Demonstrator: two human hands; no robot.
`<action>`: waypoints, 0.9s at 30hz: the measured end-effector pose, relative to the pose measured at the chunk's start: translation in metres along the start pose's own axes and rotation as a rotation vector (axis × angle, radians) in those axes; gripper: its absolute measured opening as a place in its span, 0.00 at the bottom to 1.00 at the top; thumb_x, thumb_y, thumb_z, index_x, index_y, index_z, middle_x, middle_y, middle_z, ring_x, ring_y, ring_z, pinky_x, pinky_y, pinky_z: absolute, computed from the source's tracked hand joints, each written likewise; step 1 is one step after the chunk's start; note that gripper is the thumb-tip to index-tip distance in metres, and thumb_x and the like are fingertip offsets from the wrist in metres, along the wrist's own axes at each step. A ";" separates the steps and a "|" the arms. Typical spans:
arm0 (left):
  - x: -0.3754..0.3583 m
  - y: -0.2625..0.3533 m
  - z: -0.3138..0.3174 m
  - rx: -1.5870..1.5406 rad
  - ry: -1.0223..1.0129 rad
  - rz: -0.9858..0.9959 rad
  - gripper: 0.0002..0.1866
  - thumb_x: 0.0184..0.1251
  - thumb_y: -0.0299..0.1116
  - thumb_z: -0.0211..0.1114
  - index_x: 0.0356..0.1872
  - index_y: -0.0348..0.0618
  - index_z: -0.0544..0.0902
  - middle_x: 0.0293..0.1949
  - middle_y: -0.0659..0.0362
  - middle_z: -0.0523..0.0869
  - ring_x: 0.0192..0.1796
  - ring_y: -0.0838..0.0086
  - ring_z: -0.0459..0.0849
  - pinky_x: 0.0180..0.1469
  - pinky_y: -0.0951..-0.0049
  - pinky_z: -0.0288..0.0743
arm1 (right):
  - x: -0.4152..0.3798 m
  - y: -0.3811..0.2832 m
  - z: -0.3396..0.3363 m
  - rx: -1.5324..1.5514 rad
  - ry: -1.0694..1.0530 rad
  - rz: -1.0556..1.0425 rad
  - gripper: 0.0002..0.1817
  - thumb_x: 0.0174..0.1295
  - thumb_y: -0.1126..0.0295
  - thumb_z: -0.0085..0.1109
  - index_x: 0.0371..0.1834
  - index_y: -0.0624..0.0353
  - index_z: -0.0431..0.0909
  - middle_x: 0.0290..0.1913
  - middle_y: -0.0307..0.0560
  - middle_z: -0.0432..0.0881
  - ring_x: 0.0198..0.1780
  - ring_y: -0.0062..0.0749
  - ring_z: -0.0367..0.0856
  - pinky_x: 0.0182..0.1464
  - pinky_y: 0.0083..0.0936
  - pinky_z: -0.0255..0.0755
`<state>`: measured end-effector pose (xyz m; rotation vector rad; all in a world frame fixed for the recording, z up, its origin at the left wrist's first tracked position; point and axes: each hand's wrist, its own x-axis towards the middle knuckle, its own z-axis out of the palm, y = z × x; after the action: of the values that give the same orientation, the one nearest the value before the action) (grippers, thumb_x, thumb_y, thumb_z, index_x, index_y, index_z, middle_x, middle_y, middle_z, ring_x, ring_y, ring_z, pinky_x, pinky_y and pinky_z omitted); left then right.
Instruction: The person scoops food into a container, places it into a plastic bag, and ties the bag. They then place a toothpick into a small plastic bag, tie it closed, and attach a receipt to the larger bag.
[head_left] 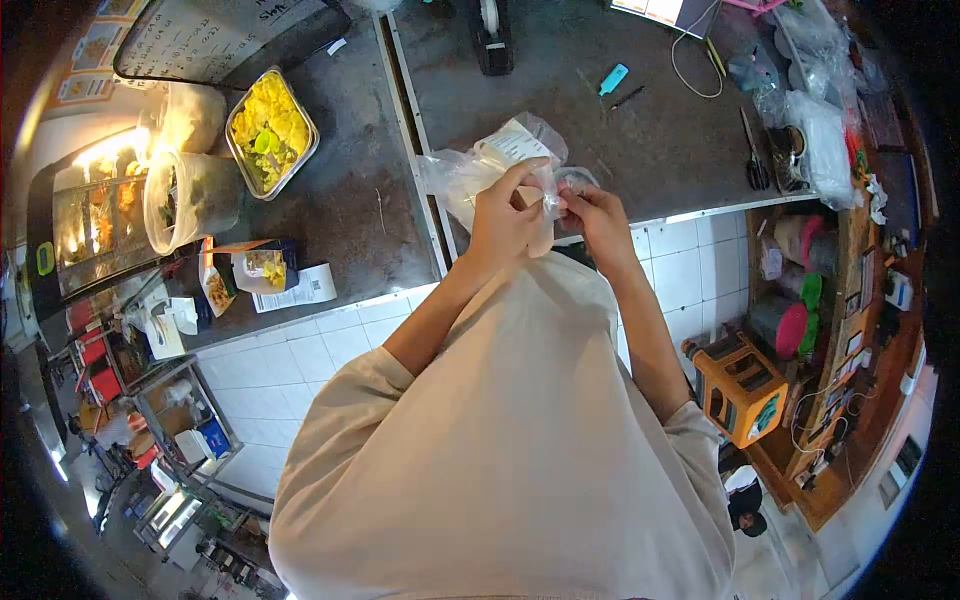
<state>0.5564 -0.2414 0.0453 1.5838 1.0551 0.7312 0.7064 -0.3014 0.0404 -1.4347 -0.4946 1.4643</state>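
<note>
Clear plastic bag [470, 175] with a white label is pinched between our left hand [503, 215] and right hand [590, 210], fingers closed on its neck. It rests on the grey counter [650, 130] edge; scissors [752, 155] lie well apart

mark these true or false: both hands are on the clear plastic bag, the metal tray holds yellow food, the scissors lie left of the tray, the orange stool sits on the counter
1. Both hands, left hand and right hand, are on the clear plastic bag. True.
2. The metal tray holds yellow food. True.
3. The scissors lie left of the tray. False: they lie far to its right, near the counter's right end.
4. The orange stool sits on the counter. False: it stands on the floor below the counter.
</note>
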 end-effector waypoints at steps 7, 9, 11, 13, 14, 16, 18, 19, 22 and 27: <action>-0.001 -0.015 0.005 0.126 0.008 0.088 0.20 0.54 0.22 0.65 0.51 0.45 0.80 0.35 0.54 0.86 0.26 0.69 0.82 0.30 0.71 0.75 | -0.001 0.014 0.001 0.105 -0.029 0.018 0.11 0.65 0.68 0.55 0.43 0.65 0.80 0.34 0.38 0.81 0.33 0.20 0.75 0.38 0.20 0.71; -0.006 -0.008 0.008 0.050 0.016 0.022 0.18 0.53 0.23 0.66 0.48 0.42 0.80 0.34 0.52 0.86 0.27 0.63 0.83 0.31 0.69 0.76 | -0.001 0.015 0.000 0.136 -0.062 0.019 0.12 0.66 0.68 0.54 0.43 0.65 0.80 0.35 0.39 0.81 0.34 0.21 0.75 0.39 0.20 0.71; -0.011 -0.012 0.012 0.140 0.107 0.057 0.16 0.54 0.22 0.65 0.46 0.40 0.79 0.34 0.50 0.85 0.30 0.58 0.83 0.34 0.65 0.76 | -0.003 0.011 -0.001 0.178 -0.119 0.020 0.12 0.66 0.67 0.53 0.43 0.65 0.80 0.36 0.40 0.81 0.35 0.21 0.76 0.39 0.19 0.71; -0.015 -0.015 0.016 0.233 0.148 0.092 0.14 0.56 0.22 0.63 0.44 0.38 0.78 0.35 0.48 0.84 0.34 0.55 0.83 0.37 0.63 0.76 | -0.010 0.002 0.009 0.100 -0.131 -0.029 0.12 0.67 0.67 0.54 0.41 0.65 0.81 0.35 0.39 0.81 0.35 0.20 0.75 0.38 0.19 0.70; -0.016 -0.013 0.017 0.282 0.144 0.109 0.13 0.56 0.22 0.63 0.44 0.38 0.78 0.36 0.47 0.83 0.36 0.54 0.83 0.39 0.62 0.76 | -0.014 -0.003 0.015 0.061 -0.138 -0.051 0.12 0.67 0.67 0.54 0.40 0.65 0.81 0.35 0.39 0.81 0.35 0.20 0.75 0.38 0.19 0.70; -0.018 -0.013 0.014 0.325 0.105 0.215 0.12 0.57 0.22 0.62 0.43 0.36 0.77 0.38 0.45 0.82 0.40 0.52 0.82 0.42 0.60 0.76 | -0.006 0.009 0.007 -0.140 -0.088 -0.073 0.11 0.66 0.66 0.55 0.39 0.65 0.81 0.35 0.38 0.81 0.34 0.19 0.73 0.37 0.18 0.69; -0.018 -0.015 0.008 0.308 0.029 0.391 0.13 0.57 0.22 0.63 0.44 0.36 0.76 0.42 0.43 0.81 0.45 0.49 0.81 0.45 0.58 0.75 | -0.004 0.010 0.006 -0.133 -0.035 -0.060 0.11 0.66 0.66 0.56 0.39 0.65 0.81 0.34 0.38 0.81 0.33 0.18 0.72 0.36 0.18 0.67; -0.023 -0.013 0.005 0.308 0.099 0.461 0.13 0.56 0.22 0.64 0.44 0.35 0.76 0.41 0.44 0.81 0.45 0.49 0.80 0.45 0.59 0.75 | -0.003 0.008 0.005 -0.026 -0.009 -0.036 0.11 0.66 0.66 0.57 0.39 0.65 0.81 0.34 0.37 0.81 0.32 0.18 0.71 0.36 0.17 0.67; -0.037 -0.010 -0.005 0.385 0.420 0.621 0.14 0.56 0.21 0.65 0.44 0.34 0.76 0.40 0.48 0.79 0.44 0.51 0.79 0.47 0.62 0.74 | 0.000 0.009 0.002 0.153 0.007 0.012 0.11 0.66 0.68 0.57 0.41 0.66 0.81 0.33 0.37 0.80 0.30 0.17 0.69 0.34 0.17 0.64; 0.001 -0.027 -0.034 0.207 0.745 0.357 0.11 0.58 0.21 0.66 0.41 0.35 0.77 0.34 0.57 0.77 0.40 0.68 0.78 0.45 0.72 0.73 | -0.004 0.013 0.002 0.230 0.005 0.076 0.10 0.67 0.69 0.55 0.43 0.64 0.81 0.34 0.37 0.81 0.32 0.18 0.72 0.36 0.18 0.66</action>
<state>0.5200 -0.2243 0.0279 1.7375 1.4182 1.5778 0.6988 -0.3102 0.0320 -1.2852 -0.2606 1.5246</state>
